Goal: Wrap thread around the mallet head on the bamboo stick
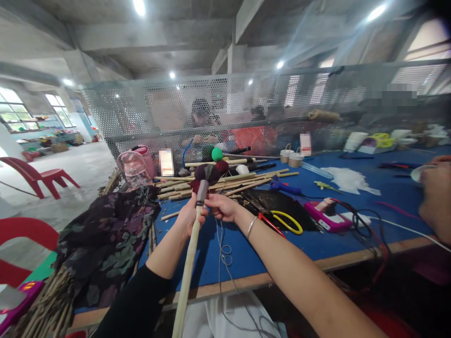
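Note:
My left hand (190,216) is wrapped around a long pale wooden stick (186,277) just below its tip. The tip carries a dark maroon fabric ball (207,174) with a grey collar under it. My right hand (221,205) is closed in a pinch beside the collar, holding a thin grey thread (221,249) that trails down in loops over the blue table (246,253) toward my lap. A silver bracelet is on my right wrist.
A pile of sticks (225,183), a green ball (217,154), yellow-handled scissors (287,221), a pink device with cables (326,215) and white stuffing (347,180) lie on the table. Dark floral cloth (105,234) drapes at left. Another person's hand (437,197) is at right; people sit behind the mesh screen.

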